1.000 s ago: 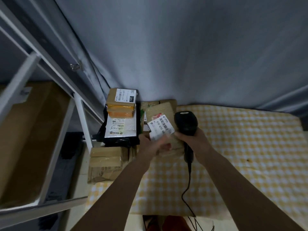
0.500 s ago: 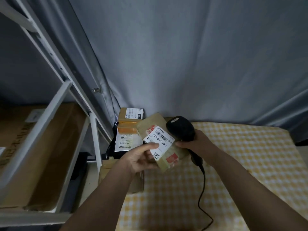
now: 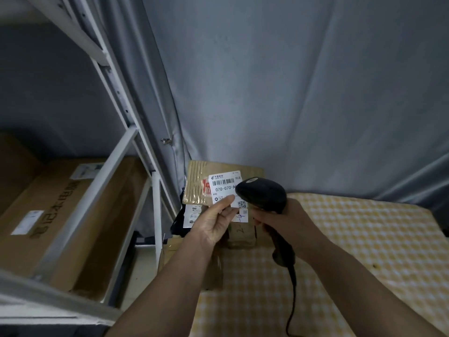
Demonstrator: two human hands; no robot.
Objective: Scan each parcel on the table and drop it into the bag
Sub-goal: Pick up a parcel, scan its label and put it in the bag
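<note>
Mid-frame: left hand (image 3: 216, 221) pinching flat brown padded parcel (image 3: 198, 184), white label up for reading; right hand (image 3: 285, 221) gripping black corded scanner (image 3: 263, 193), aimed at barcode.

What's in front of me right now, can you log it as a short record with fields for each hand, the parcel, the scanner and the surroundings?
left hand: left hand holds a brown parcel up, thumb on its white label
right hand: right hand grips a black corded barcode scanner
scanner: head overlaps the label's right edge
label text: 070-070, rest hidden
table: yellow checked tablecloth
left side: white metal rack with a large cardboard box
bag: not identifiable
</note>
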